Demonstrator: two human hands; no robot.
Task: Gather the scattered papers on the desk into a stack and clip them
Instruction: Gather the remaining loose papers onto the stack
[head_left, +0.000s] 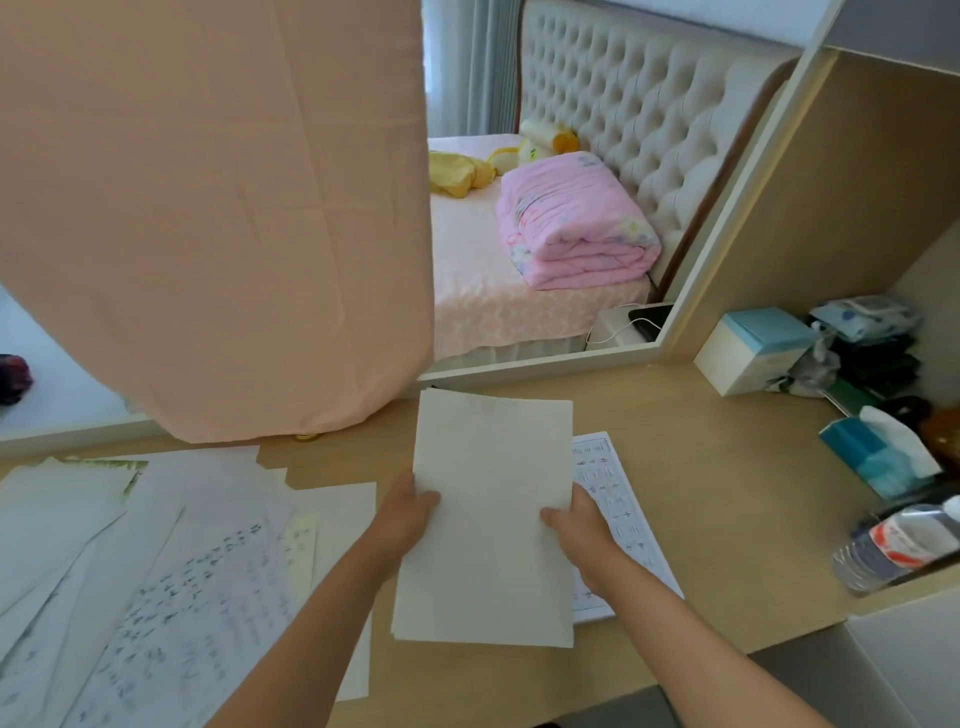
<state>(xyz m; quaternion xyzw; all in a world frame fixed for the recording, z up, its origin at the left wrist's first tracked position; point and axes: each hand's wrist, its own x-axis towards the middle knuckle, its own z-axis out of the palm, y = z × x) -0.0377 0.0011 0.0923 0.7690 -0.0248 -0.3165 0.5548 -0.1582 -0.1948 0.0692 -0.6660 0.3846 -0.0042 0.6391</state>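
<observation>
Fingers of two hands | grip one stack | one printed sheet beneath

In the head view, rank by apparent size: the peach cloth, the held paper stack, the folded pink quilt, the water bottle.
1. Peach cloth, by far the largest.
2. Held paper stack and folded pink quilt look similar; the stack is nearer, so unranked.
3. Water bottle, smallest, partly hidden.

At your twelve o'clock hangs a peach curtain. At one o'clock, a bed with tufted cream headboard and folded pink quilt. Daylight at the window. Light wood partition at two o'clock.
</observation>
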